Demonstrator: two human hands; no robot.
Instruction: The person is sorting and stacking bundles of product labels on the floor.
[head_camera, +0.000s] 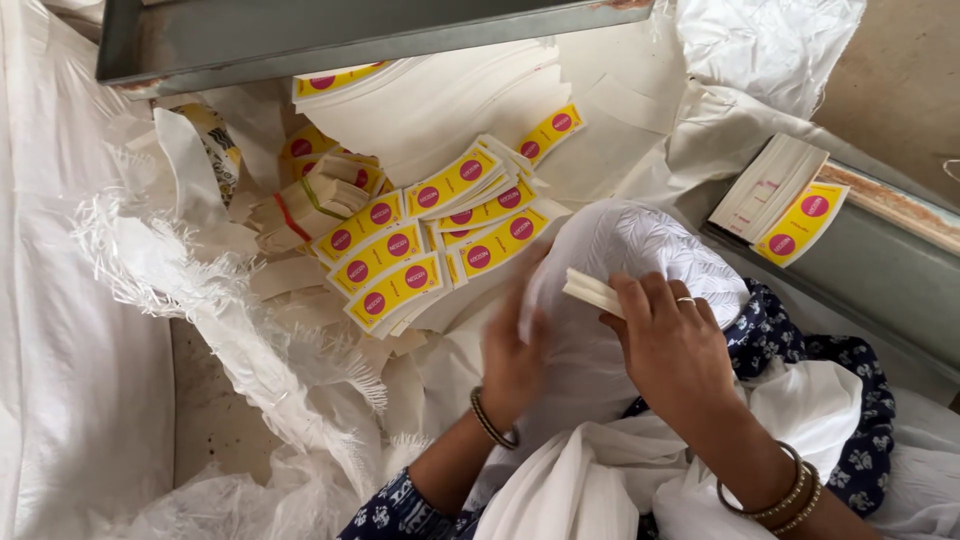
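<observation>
Head view, card stack (592, 291) gripped by right hand (668, 345)

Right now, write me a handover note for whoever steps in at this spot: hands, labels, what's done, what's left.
Right hand: closed around a small stack of white cards, held over a knee under white embroidered cloth.
Left hand: blurred, at the lap beside that stack; its grip cannot be made out.
Labels: a loose pile of yellow labels with pink dots lies fanned on the white sacking ahead. A banded bundle sits at the pile's left. Another small stack rests on the grey metal ledge to the right.
Done: some labels are bundled or stacked.
Left: most of the pile is still loose.
</observation>
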